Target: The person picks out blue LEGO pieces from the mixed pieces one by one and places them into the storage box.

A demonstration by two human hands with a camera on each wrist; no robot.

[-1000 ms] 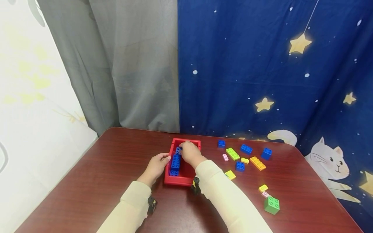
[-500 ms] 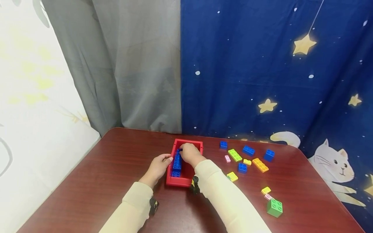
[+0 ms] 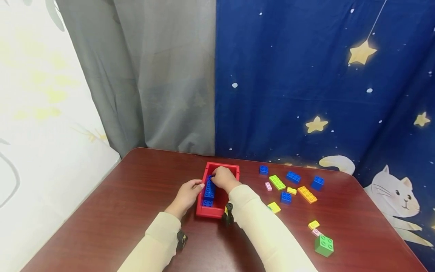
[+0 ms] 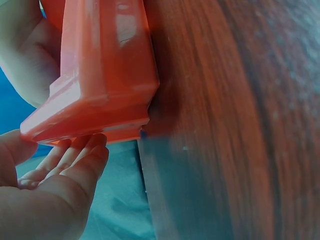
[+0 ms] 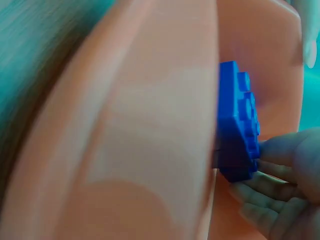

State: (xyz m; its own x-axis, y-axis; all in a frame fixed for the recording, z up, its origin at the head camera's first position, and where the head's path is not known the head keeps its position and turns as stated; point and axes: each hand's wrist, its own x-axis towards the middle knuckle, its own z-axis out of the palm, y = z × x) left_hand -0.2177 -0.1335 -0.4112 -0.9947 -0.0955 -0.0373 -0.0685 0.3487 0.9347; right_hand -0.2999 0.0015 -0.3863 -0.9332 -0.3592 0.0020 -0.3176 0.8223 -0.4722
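Note:
A red open box (image 3: pixel 209 213) stands on the table. Along its left inner wall lies a row of blue toy building bricks (image 3: pixel 209 191), with a lower one at the near end. My right hand (image 3: pixel 225 178) reaches into the box and grips the far end of the row; in the right wrist view its fingers (image 5: pixel 275 150) lie against a blue brick (image 5: pixel 231 117). My left hand (image 3: pixel 185 194) holds the box's left side. The left wrist view has its thumb at the rim of the box (image 4: pixel 110 75) and the fingers (image 4: pixel 75 162) against the outer wall.
Several loose bricks lie on the right of the brown table (image 3: pixel 136 200): blue (image 3: pixel 293 177), lime (image 3: pixel 277 182), orange (image 3: pixel 307 194), yellow (image 3: pixel 273 207) and pink (image 3: pixel 268 186). A green brick (image 3: pixel 324 245) stands nearer. Curtains (image 3: pixel 272 94) hang behind.
The blue brick at the far end, earlier showing a step from the row, now lines up with it under my right hand. My left hand keeps its place at the box.

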